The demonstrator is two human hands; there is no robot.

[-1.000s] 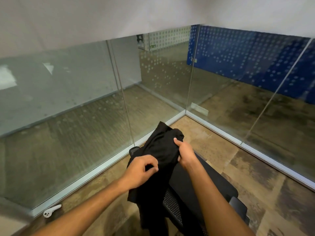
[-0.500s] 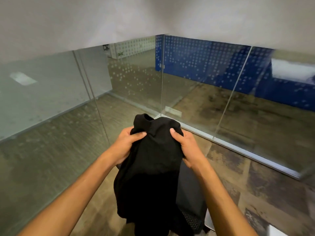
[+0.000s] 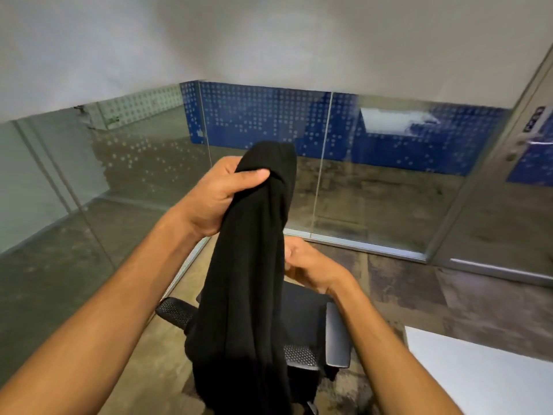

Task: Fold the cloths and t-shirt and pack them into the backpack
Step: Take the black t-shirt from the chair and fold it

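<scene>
You stand in a corner of glass partitions [image 3: 374, 190], and the largest thing before you is the black garment [image 3: 248, 280], hanging bunched in a long column from about 12 o'clock in your view down past 6 o'clock, clear of any surface. Behind and below it, toward 5 o'clock, sits a black mesh office chair [image 3: 314, 330]; a white desk [image 3: 478, 369] corner shows at 4 o'clock, bare where it is visible. No backpack is in view. Your left hand [image 3: 221, 196] grips the garment near its top, thumb curled over the front and fingers wrapped behind. Your right hand [image 3: 311, 268] is lower, at the garment's 3 o'clock edge, fingers loosely curled; whether it pinches any fabric I cannot tell, since the cloth hides the fingertips. You seem to be at the start of the folding step: the piece is lifted but not yet spread. The next move likely calls for finding two matching corners or shoulders, shaking it flat, and laying it on the desk to fold.
</scene>
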